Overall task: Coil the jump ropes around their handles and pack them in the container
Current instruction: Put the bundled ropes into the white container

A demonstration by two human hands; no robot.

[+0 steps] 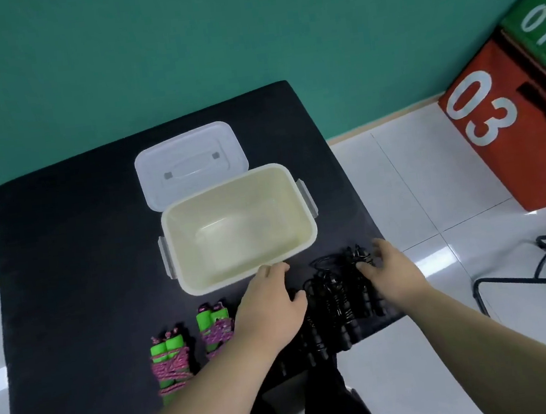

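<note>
An open cream container (302, 203) stands on the black mat, with nothing inside it. Two coiled jump ropes with green handles and pink cord lie near the front, one (170, 363) to the left and one (214, 329) beside it. Several coiled black jump ropes (333, 298) lie to their right. My left hand (269, 304) hovers palm down between the green ropes and the black ones, fingers spread, near the container's front rim. My right hand (389, 270) rests with fingers apart on the rightmost black rope (364, 285).
The container's clear lid (190, 163) lies behind it on the black mat (67, 264). A red box marked 03 (509, 145) and a green one marked 01 (540, 23) stand at the right. A black wire frame (543, 264) sits on the white floor tiles.
</note>
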